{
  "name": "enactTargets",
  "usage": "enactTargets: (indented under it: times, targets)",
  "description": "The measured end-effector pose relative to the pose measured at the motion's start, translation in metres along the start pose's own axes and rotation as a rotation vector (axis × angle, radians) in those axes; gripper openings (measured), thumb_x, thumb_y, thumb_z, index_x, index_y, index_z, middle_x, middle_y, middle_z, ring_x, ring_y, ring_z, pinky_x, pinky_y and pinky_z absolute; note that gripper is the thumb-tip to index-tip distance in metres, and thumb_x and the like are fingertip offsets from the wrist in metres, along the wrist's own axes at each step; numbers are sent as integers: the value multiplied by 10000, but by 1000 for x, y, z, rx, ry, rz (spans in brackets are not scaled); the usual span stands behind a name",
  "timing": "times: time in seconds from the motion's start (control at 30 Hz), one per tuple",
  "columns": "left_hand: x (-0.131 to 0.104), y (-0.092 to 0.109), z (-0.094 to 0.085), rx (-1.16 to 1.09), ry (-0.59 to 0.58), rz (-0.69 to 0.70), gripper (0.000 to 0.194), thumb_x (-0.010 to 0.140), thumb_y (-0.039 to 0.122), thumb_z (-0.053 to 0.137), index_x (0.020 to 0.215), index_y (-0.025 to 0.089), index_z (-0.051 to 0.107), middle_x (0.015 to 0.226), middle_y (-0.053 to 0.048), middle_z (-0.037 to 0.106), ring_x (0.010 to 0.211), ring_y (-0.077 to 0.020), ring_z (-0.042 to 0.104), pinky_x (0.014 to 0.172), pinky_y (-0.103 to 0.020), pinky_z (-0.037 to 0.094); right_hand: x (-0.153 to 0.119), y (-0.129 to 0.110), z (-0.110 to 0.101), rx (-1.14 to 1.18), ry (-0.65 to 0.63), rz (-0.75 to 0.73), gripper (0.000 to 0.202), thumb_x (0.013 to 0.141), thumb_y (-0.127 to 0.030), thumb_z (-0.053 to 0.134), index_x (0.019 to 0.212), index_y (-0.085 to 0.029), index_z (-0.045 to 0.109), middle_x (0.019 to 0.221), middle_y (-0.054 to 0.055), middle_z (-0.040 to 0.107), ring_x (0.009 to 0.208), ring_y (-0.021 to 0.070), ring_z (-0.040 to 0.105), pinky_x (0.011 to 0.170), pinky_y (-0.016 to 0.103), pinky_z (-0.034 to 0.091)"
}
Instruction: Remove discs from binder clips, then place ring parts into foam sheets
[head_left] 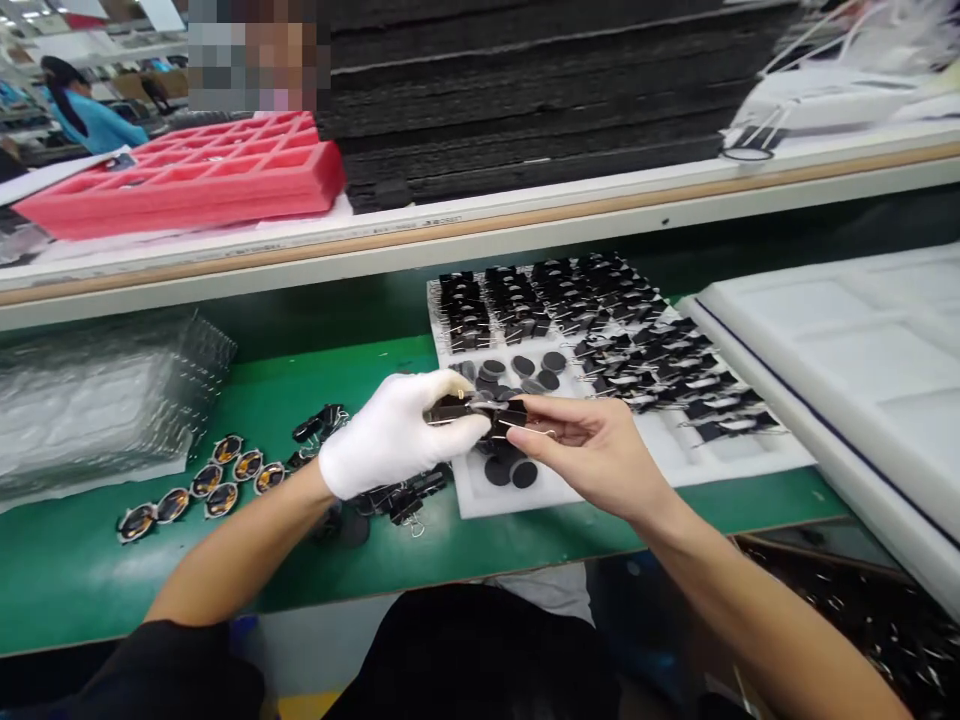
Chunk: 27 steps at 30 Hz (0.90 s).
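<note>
My left hand (pixel 401 430), in a white glove, pinches a small dark piece with black binder clips (pixel 489 408) on it, above the front left of a white foam tray (pixel 555 490). My bare right hand (pixel 592 440) grips the clip at the right side of that piece, thumb and forefinger on its wire handle. Under and around the fingers lie several black round discs (pixel 523 473) on the foam. Rows of clipped pieces (pixel 630 340) fill the tray's back and right. Loose black clips (pixel 405 500) lie beside and below my left hand.
Several round parts with amber centres (pixel 221 500) lie on the green table (pixel 300 580). Clear plastic trays (pixel 97 400) are stacked left, white foam trays (pixel 847 330) right. A shelf above holds a red foam tray (pixel 225 180) and black sheets (pixel 525 90). A person (pixel 90 115) sits far left.
</note>
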<state>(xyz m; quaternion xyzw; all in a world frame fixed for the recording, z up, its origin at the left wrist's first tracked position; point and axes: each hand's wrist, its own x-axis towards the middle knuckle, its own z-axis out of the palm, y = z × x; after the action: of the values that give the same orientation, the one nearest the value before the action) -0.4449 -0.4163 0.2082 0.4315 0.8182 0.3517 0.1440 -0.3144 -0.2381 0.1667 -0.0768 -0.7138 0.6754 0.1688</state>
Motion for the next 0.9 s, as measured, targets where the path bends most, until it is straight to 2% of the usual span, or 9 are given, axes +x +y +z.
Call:
enactTargets:
  times: [0.13,0.27,0.4,0.47,0.53,0.6,0.67,0.73,0.9]
  targets:
    - [10,16,18,65,-70,78,222,879,419,652,969,228,720,735,48,680,629,-114,582,592,-234,459,-18,4,-26,4,-10,-13,274,805,-337,838,1071,-271,831,973,40,819,811,252,789,717,395,704]
    - [26,30,41,153,-174,158,187,896,389,659,981,231,714,747,46,693,645,-120,606,621,-245,468,-38,11,-57,-98,19,-36,216,853,-324,796,1058,-266,830,978,42,809,842,245,771,743,380,681]
    - [48,43,73,252,-301,330,278,959,461,619,1104,235,693,940,-9,719,813,-166,662,733,-280,505,-59,25,-98,-296,123,-93,194,882,-325,772,1063,-262,801,1016,58,780,893,245,734,778,384,630]
    - [62,48,94,352,-307,406,337,986,504,580,1134,221,685,982,-47,702,878,-199,659,774,-311,510,-67,38,-115,-387,270,-122,272,882,-351,768,1145,-280,759,1127,69,746,953,254,716,836,417,610]
    - [76,55,117,491,-257,433,353,1001,501,552,1110,192,683,979,-80,687,926,-239,653,798,-350,505,-71,54,-126,-538,533,-134,401,867,-405,767,1244,-288,693,1205,85,693,1019,275,683,897,466,581]
    - [89,62,140,625,-206,414,351,1005,489,536,1038,170,680,961,-107,682,952,-280,654,795,-387,497,-74,72,-128,-742,840,-106,519,846,-465,762,1306,-267,625,1218,110,646,1079,307,631,963,528,526]
    - [100,68,159,721,-189,394,346,1003,477,529,968,163,669,943,-125,678,942,-309,661,770,-410,485,-75,88,-124,-901,1053,-15,568,834,-519,746,1306,-243,589,1208,137,606,1129,347,573,1000,580,464]
    - [108,73,172,780,-192,396,333,1000,462,527,941,161,657,927,-136,674,915,-320,666,753,-421,470,-75,100,-119,-963,1145,96,578,826,-555,729,1286,-241,575,1219,161,556,1157,383,523,992,602,433]
    - [120,81,190,804,-232,410,339,1022,440,484,1001,146,652,960,-155,681,939,-326,667,794,-447,438,-69,110,-111,-967,1164,206,600,803,-556,732,1280,-234,561,1261,183,441,1201,421,439,967,587,420]
